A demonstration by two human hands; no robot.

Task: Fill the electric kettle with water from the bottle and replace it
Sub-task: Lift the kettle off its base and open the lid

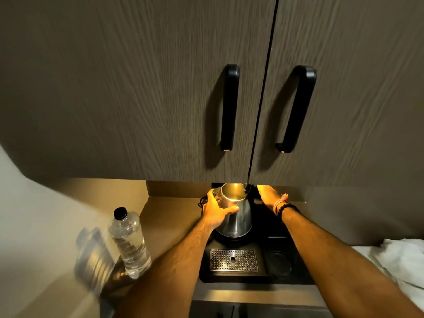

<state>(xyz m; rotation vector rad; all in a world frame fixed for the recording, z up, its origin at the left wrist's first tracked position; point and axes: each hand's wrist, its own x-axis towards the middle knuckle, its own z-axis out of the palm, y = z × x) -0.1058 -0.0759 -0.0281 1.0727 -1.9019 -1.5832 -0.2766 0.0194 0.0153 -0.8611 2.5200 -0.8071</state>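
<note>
A steel electric kettle (238,219) stands on the black tray (286,244) under the wall cabinet, its lid open and its inside lit yellow. My left hand (216,211) wraps around the kettle's left side near the rim. To the right of the kettle my right hand (268,196) reaches in under the cabinet; its fingers are hidden by the cabinet edge. A clear plastic water bottle (129,242) with a black cap stands upright on the counter to the left, partly full, apart from both hands.
Two dark wood cabinet doors (137,88) with black handles hang low over the counter. A perforated metal drip grate (233,260) and a round recess sit in the tray's front. A white cloth (399,255) lies at the right. A blurred metallic object (94,260) stands left of the bottle.
</note>
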